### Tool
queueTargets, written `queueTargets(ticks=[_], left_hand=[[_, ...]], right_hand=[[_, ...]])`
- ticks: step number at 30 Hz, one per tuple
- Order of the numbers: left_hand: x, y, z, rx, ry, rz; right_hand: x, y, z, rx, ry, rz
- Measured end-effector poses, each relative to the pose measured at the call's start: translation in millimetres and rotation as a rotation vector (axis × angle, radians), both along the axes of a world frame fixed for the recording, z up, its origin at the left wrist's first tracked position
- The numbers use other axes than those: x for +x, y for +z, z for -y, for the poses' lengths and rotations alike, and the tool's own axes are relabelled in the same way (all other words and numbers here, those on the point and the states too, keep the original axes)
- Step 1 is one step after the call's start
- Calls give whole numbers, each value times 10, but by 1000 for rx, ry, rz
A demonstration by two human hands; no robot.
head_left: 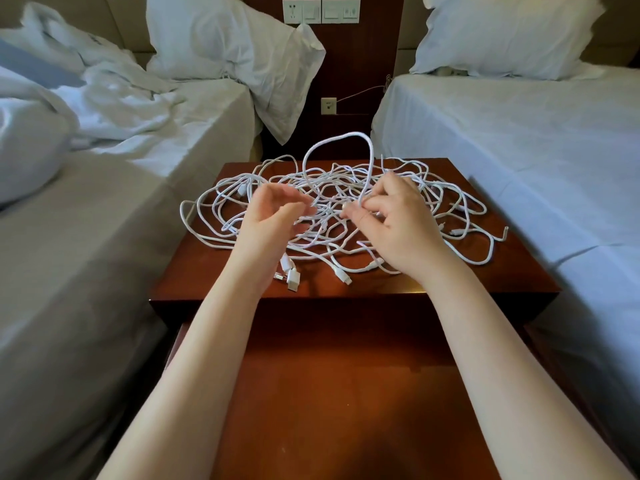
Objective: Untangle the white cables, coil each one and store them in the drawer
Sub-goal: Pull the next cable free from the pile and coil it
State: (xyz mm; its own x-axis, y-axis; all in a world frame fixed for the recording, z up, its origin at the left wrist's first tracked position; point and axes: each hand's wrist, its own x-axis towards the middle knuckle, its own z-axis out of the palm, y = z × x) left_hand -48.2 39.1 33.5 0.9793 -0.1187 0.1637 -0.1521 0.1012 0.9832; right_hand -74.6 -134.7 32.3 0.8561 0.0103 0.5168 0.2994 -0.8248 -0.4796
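Observation:
A tangle of several white cables [446, 209] is spread over the top of a dark red wooden nightstand [194, 271]. My right hand [398, 223] pinches one cable near its plug, and that cable rises from the fingers in a tall loop [341, 138] above the pile. Just left of it my left hand [273, 220] hovers over the tangle with curled fingers, and no strand is clearly held. Several plug ends [292, 277] lie near the nightstand's front edge. Below that edge the drawer [311, 375] stands pulled out, with nothing visible inside.
A bed with a rumpled white duvet [104, 98] flanks the nightstand on the left, and a made bed [519, 133] on the right. Pillows [502, 32] lean at both heads. Wall sockets [320, 10] sit on the wooden panel behind.

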Motion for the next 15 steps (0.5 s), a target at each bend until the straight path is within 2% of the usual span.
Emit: queueTargets(ticks=[4, 7, 9, 15], left_hand=[[-53, -49, 71, 424, -156, 50], [-123, -114, 188, 652, -317, 105], [-167, -144, 265, 678, -366, 158], [-200, -222, 391, 585, -358, 263]], right_hand=[[-67, 116, 47, 542, 139, -183], [-97, 151, 56, 747, 239, -190], [-115, 173, 22, 821, 288, -190], [-163, 250, 11, 1015, 393, -205]])
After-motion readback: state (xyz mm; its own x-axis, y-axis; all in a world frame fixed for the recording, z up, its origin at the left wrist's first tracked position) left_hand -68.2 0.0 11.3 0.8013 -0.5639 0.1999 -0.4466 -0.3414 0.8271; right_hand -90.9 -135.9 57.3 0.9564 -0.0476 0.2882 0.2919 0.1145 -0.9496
